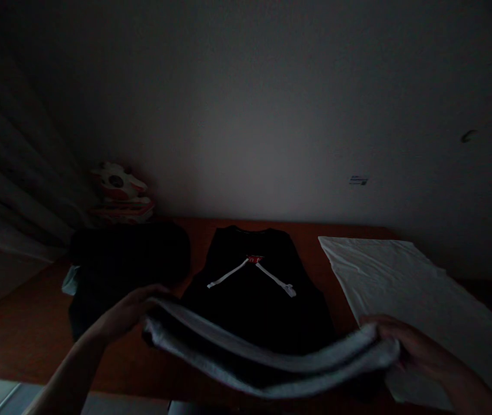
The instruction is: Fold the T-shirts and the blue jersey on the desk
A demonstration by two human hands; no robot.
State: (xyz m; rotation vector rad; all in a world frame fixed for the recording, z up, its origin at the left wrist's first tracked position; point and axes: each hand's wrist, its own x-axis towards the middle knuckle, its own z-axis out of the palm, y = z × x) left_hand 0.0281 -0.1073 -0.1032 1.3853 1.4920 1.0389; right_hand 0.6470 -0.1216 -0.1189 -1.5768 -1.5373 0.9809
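Observation:
The room is dim. My left hand [127, 314] grips the left end of a folded grey garment [263, 360], and my right hand [405, 343] grips its right end. The garment sags between them just above the near part of a brown table [315, 253]. Behind it a black sleeveless top [254, 294] with a white V-shaped stripe and a small red mark lies flat on the table.
A white cloth [405, 288] is spread on the table's right side. A pile of dark clothes [129, 259] sits at the left. A red and white object [120, 196] stands in the back left corner by a curtain [8, 190]. A plain wall rises behind.

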